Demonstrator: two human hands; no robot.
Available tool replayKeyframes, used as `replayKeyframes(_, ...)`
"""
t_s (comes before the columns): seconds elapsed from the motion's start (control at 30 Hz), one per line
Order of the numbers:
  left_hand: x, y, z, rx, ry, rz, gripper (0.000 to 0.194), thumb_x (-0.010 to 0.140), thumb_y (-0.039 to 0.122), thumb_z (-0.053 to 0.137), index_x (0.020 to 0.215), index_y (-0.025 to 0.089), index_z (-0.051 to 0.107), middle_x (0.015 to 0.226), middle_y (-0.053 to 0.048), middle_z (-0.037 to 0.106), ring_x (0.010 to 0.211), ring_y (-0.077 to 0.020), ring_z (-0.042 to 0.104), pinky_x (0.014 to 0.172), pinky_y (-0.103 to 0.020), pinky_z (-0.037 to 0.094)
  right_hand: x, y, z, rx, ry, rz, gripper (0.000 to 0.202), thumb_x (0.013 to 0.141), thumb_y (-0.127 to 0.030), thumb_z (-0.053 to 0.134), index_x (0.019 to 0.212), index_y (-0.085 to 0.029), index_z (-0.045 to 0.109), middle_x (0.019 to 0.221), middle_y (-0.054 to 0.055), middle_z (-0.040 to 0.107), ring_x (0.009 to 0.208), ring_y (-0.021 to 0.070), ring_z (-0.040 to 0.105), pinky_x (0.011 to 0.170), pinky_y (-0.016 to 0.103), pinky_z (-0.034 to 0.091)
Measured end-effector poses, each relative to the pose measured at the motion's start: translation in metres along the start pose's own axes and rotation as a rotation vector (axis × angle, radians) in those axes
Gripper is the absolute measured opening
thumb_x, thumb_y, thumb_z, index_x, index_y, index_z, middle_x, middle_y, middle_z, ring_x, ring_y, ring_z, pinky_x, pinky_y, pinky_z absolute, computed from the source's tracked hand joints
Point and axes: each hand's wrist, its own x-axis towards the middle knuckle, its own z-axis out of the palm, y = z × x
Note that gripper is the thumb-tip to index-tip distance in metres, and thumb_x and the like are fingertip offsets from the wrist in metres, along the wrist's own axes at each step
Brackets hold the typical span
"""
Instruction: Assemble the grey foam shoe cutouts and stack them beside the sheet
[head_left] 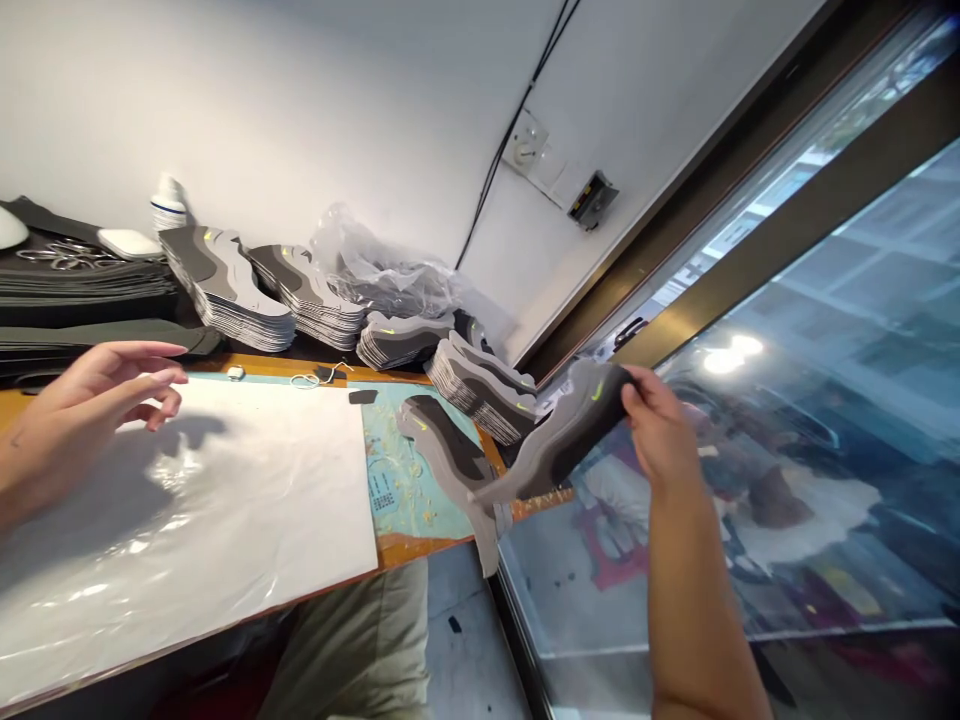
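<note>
Grey & blk panel [564, 440], 1 pc: long, wavy-edged, lt grey band along dk section, sm yellow-green tick nr upper end. Held up slantwise at tbl's R end, lower end crossing over 2nd panel [448, 440]; contact betw. the two, can't tell
R hand [658, 418]: thumb & fingers pinched on panel's dk upper end
L hand [109, 408]: raised over white sheet, fingers loosely curled, nothing in grip
2nd panel: similar colours, lying on blue mat, narrow grey tail past tbl edge
Surface: wood-tone tbl [397, 552]; white sheet [255, 500], glossy, wrinkled; blue mat [390, 490], worn, w/ yellowish flecks, to its R
Back row: 4 stacks [232, 290] of like panels; clear bag [390, 275] behind; white bottle [168, 203]; scissors [75, 255] at L
Room: white wall [262, 100], blk cable [501, 152]; R side, lg window [832, 330], brown frame, reflections
</note>
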Motion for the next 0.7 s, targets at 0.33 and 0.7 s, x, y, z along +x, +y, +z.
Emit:
replayKeyframes(0.33, -0.006, 0.0, -0.002, 0.207, -0.009, 0.004, 0.043, 0.069, 0.054, 0.064, 0.103, 0.026, 0.06, 0.086, 0.001, 0.059, 0.069, -0.0163, 0.052, 0.061, -0.027, 0.043, 0.012, -0.017, 0.203, -0.234, -0.822, -0.202, 0.047, 0.089, -0.029, 0.059, 0.135, -0.017, 0.054, 0.142, 0.013, 0.052, 0.134, 0.0278, 0.044, 0.114, 0.044, 0.03)
replayKeyframes(0.7, -0.014, 0.028, 0.009, 0.128, -0.026, 0.025, 0.044, 0.064, 0.057, 0.067, 0.093, 0.025, 0.059, 0.074, 0.001, 0.057, 0.064, -0.018, 0.051, 0.058, -0.029, 0.044, -0.104, 0.004, 0.158, -0.583, -0.772, 0.213, 0.107, 0.074, -0.069, 0.063, 0.157, -0.022, 0.016, 0.158, 0.019, 0.028, 0.146, 0.0396, 0.027, 0.115, 0.057, 0.025)
